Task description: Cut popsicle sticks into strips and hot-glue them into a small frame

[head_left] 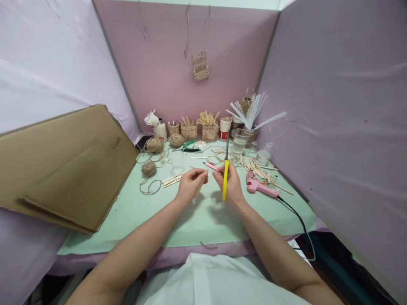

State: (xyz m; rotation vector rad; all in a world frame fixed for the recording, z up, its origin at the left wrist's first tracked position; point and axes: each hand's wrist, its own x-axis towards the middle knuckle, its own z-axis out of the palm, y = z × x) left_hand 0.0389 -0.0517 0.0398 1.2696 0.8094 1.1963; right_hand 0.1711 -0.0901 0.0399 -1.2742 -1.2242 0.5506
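two hands, apart, over the middle of the worktop: in my head view, the left hand pinched a small pale piece at its fingertips. right of it, the right hand gripped yellow-handled scissors, long axis toward the far edge. a glue gun bounded the right; i judged more room toward the near edge.

No text, label, brand, number or sign can be read; the red-and-white cup's markings are too small.
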